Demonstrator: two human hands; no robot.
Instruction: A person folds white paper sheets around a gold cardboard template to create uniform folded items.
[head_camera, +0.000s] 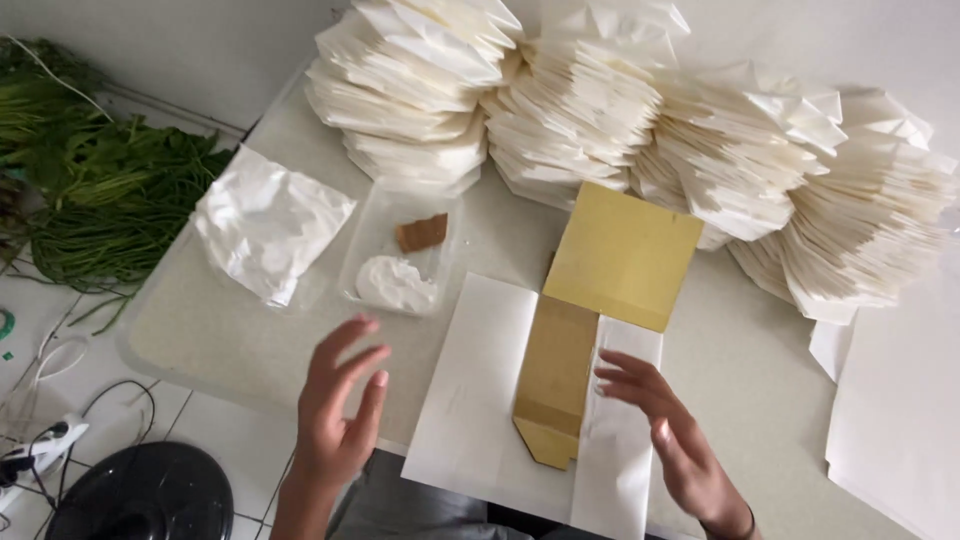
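A: Items on the desk (230, 330)?

B: One yellow-brown cardboard template (590, 300) at centre, lying on one white paper sheet (470, 390). At 12 o'clock, four leaning stacks of folded white paper (640, 110). At 10 o'clock, one clear plastic tray (400, 250) holding one brown scrap and one white lump; beside it, one crumpled white bag (265, 222).

A: Hands?

B: Two. Left hand (340, 405), at 7 o'clock, fingers spread, holding nothing, raised over the desk edge. Right hand (665, 425), at 5 o'clock, fingers apart, fingertips resting on the sheet's folded flap just beside the template.

A: Off the desk?

B: One heap of green stalks (90, 180) at 9 o'clock; one black round object (150, 495) on the floor.
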